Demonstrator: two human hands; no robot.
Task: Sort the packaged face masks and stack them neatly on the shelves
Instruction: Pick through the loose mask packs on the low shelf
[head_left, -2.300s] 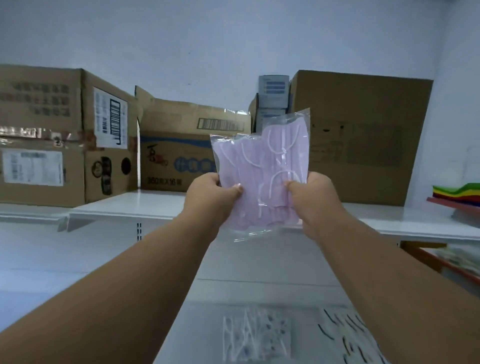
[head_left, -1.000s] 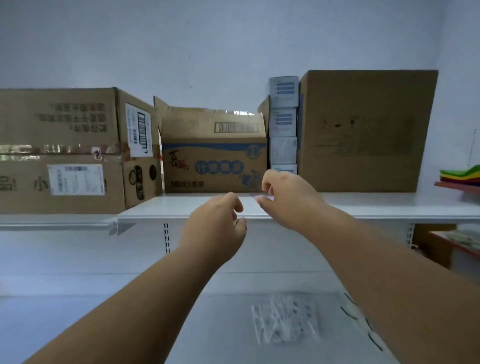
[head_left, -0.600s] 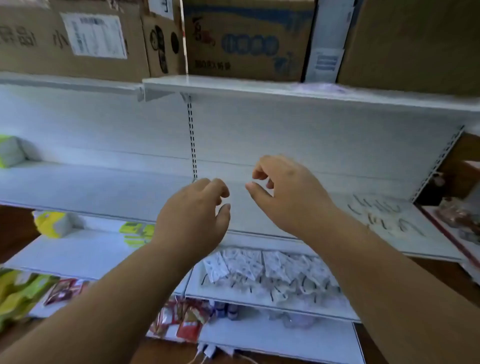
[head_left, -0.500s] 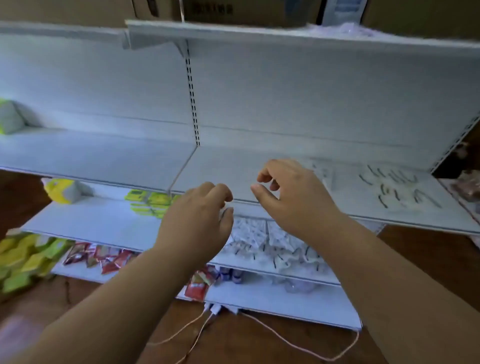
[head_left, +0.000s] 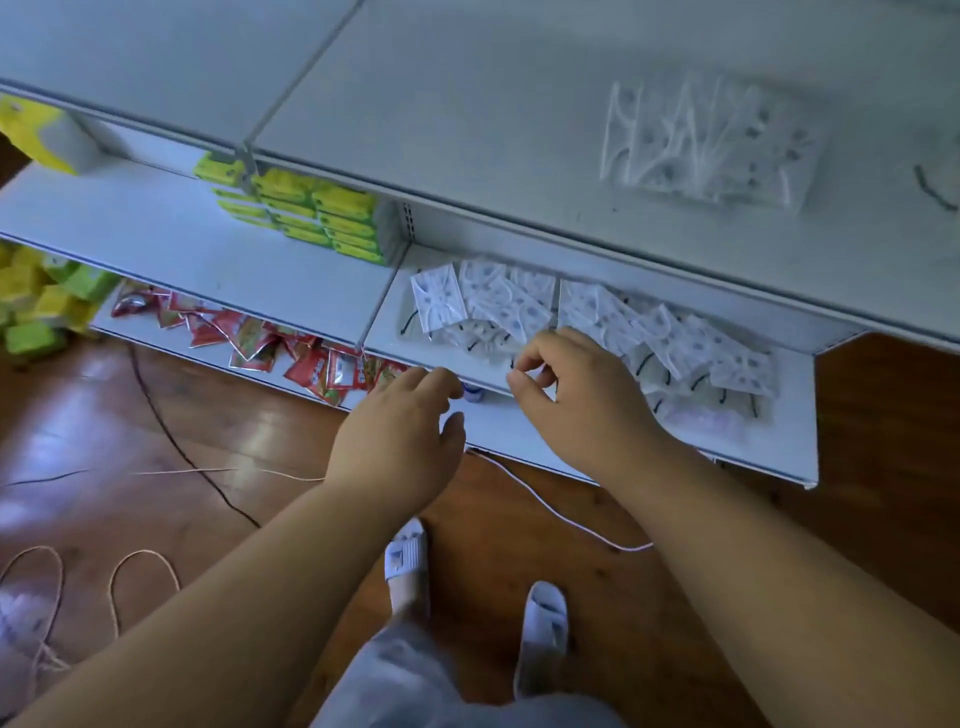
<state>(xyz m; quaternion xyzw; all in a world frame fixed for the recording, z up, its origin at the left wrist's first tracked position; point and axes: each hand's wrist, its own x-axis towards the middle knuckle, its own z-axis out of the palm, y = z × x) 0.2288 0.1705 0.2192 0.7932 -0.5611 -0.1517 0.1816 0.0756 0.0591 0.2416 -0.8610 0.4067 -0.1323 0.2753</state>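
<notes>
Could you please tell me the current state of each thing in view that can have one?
Left hand: loosely curled, empty, above the floor.
Right hand: loosely curled, empty, at the lower shelf's edge.
Loose mask packets: jumbled, unsorted on the lower shelf.
Mask packet: flat on the upper shelf.
Yellow-green packs: stacked.
Red sachets: scattered.

Both bare forearms are reaching forward and downward, side by side. The left hand (head_left: 400, 441) is hanging palm down with fingers loosely curled, holding nothing. The right hand (head_left: 576, 400) is a little further forward, its fingers bending inward, thumb and forefinger nearly meeting, also empty.
</notes>
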